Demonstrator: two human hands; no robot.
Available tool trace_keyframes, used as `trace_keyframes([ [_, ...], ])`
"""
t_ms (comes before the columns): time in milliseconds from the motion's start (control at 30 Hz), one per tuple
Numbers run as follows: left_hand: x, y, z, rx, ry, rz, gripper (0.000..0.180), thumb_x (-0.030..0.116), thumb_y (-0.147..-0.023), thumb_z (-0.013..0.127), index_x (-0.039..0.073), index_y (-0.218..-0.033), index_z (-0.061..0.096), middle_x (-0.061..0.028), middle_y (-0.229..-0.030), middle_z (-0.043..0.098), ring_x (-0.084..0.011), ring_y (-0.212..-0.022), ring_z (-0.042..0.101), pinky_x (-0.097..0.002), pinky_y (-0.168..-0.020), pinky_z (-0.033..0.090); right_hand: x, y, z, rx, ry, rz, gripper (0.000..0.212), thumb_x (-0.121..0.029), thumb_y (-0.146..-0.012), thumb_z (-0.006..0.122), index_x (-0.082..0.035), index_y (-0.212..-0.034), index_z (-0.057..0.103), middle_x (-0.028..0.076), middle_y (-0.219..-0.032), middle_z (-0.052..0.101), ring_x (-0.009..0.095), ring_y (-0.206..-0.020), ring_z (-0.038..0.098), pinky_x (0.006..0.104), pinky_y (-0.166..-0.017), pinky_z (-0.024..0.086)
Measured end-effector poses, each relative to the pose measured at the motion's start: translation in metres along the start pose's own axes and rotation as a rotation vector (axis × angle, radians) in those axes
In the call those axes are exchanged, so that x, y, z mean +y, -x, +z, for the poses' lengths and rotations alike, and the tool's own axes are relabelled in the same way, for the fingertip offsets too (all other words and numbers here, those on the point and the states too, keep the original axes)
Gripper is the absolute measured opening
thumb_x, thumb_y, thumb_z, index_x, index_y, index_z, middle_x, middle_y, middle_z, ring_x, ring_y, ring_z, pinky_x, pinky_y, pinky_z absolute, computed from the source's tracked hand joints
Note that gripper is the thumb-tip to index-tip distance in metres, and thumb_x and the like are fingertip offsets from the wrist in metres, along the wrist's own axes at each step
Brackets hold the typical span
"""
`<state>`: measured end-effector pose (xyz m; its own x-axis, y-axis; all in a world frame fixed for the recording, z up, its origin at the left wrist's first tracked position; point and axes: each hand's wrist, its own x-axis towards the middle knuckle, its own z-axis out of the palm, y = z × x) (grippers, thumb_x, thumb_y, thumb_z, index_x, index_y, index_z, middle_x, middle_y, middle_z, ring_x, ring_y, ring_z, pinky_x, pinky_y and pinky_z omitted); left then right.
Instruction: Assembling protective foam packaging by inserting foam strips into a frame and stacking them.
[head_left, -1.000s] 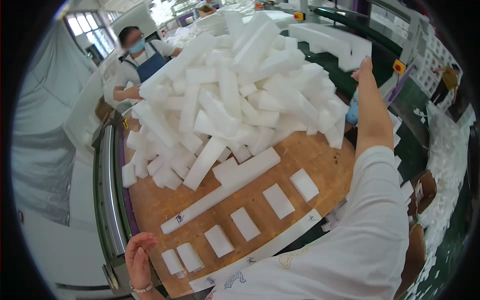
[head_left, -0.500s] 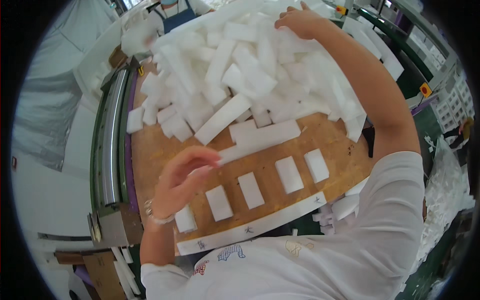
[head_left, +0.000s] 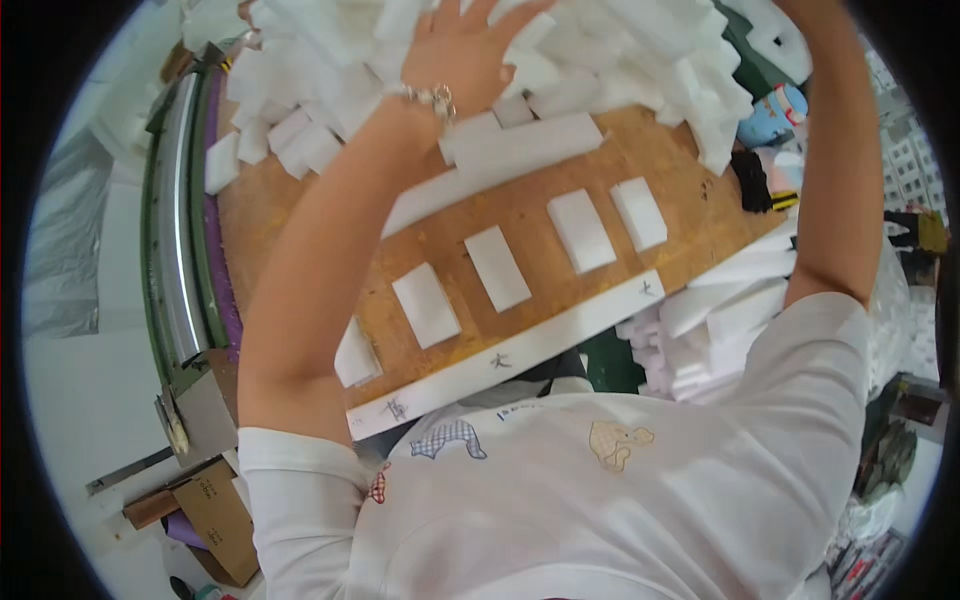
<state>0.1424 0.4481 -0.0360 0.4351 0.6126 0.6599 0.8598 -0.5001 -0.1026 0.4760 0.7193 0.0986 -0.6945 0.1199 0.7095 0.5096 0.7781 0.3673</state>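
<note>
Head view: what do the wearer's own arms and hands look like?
Short white sleeves and bare forearms. The left hand is ungloved, with a pale beaded bracelet at its wrist. The right hand is out of frame.

R hand was cut off by upper edge; only R forearm [head_left: 840, 170] was seen, so its grip was n/a. Some fingertips of L hand [head_left: 465, 60] were also cut, & contact betw. its palm and the white foam pile [head_left: 620, 60] was hidden. Pile's top, beyond L hand, was out of pic. L forearm [head_left: 325, 250] covered left end of the long foam strip [head_left: 520, 155] & part of the nearest foam block [head_left: 356, 360]. Black item [head_left: 750, 180], left of R forearm, was of unclear kind.
</note>
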Motion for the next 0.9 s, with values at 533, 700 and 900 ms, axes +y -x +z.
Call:
trace_keyframes([
  [533,-0.045,0.056,0.008,0.292,0.495,-0.088,0.061,0.014,-0.075,0.061,0.010,-0.132,0.043,-0.0146,-0.138,0.039,-0.0339,-0.121,0.043,-0.0414,-0.100,0.038,-0.390,0.123,0.001,-0.707,-0.447,0.849,0.038,-0.022,-0.078,0.069,-0.007,-0.113,0.064,0.015,-0.104,0.058,0.031,-0.089,0.058,0.0368,-0.080,0.048],
  [700,-0.014,0.082,0.013,0.192,0.331,-0.065,0.049,0.008,-0.073,0.061,0.013,-0.121,0.055,-0.0064,-0.135,0.045,-0.0260,-0.111,0.052,-0.0374,-0.095,0.043,-0.384,0.131,0.029,-0.594,-0.499,0.730,0.035,-0.022,-0.076,0.070,-0.006,-0.107,0.066,0.016,-0.102,0.058,0.033,-0.091,0.058,0.0372,-0.080,0.049],
  [900,0.031,0.100,0.053,-0.217,0.282,-0.118,0.061,0.005,-0.069,0.067,0.021,-0.126,0.052,-0.0057,-0.134,0.044,-0.0231,-0.097,0.058,-0.0376,-0.092,0.043,-0.382,0.142,0.018,-0.505,-0.616,0.907,0.050,-0.021,-0.075,0.070,-0.007,-0.122,0.056,0.016,-0.112,0.056,0.031,-0.104,0.054,0.0384,-0.087,0.046],
])
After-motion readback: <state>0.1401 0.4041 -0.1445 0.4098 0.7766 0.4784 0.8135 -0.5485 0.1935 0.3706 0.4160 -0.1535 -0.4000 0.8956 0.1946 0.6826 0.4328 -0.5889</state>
